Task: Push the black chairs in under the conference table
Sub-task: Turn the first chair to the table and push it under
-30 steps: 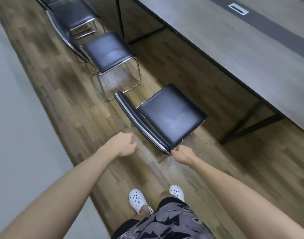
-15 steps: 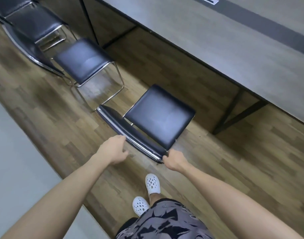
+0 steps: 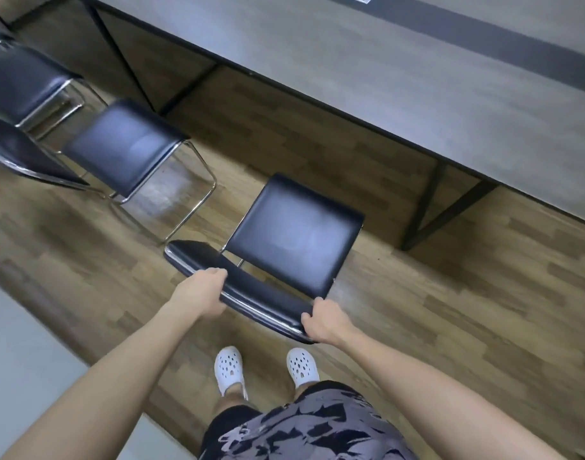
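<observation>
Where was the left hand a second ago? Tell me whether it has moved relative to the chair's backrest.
Yes. The left hand has moved forward onto the backrest of the nearest chair and now grips it; earlier it was a fist short of it.

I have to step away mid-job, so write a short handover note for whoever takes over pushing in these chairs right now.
Left hand: gripping the backrest top of the nearest chair, left of its middle.
Right hand: gripping the same backrest at its right end.
Nearest chair: faces the conference table, seat entirely out on the floor, short of the table edge.
Done: both hands in place to push.
Left: slide this chair in, then the next chair and the further chair on the left, which also stand out from the table.
</observation>
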The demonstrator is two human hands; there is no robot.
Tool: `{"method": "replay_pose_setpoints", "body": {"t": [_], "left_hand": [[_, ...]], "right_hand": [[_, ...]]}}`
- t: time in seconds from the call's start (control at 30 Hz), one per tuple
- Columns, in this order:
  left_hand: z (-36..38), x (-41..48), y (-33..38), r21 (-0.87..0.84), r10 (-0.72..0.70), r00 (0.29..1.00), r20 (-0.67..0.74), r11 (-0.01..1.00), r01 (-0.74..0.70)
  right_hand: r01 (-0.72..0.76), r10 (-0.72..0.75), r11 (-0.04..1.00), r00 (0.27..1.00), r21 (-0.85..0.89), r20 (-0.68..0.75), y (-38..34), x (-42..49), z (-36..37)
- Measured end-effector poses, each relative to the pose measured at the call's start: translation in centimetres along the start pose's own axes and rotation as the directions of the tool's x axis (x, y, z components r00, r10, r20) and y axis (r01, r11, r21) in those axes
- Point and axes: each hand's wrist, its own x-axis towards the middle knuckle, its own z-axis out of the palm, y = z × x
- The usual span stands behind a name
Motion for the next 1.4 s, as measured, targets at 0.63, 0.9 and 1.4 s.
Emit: {"method": "replay_pose_setpoints", "body": {"t": [0.63,0.9,1.4], "left_hand": [[-1.4,7.1,-4.7,0.223,0.312,0.937,0.155,0.913,-0.341],[1.2,8.8,-8.2,0.292,0.399,0.891,0.217,0.844,-0.45],[4.7,11.0,-8.6,0.382,0.418,0.904,0.092,0.824,-0.42]], "right_hand": [[-0.147,0.152,0.987,0.985,0.069,-0.08,-7.1,1.0,3.9],[-0.206,0.205,0.979,0.969,0.013,-0.14,-9.1,0.9,7.7],[-0.34,0.313,0.94,0.9,-0.039,-0.305,-10.9,3.5,9.5]]}}
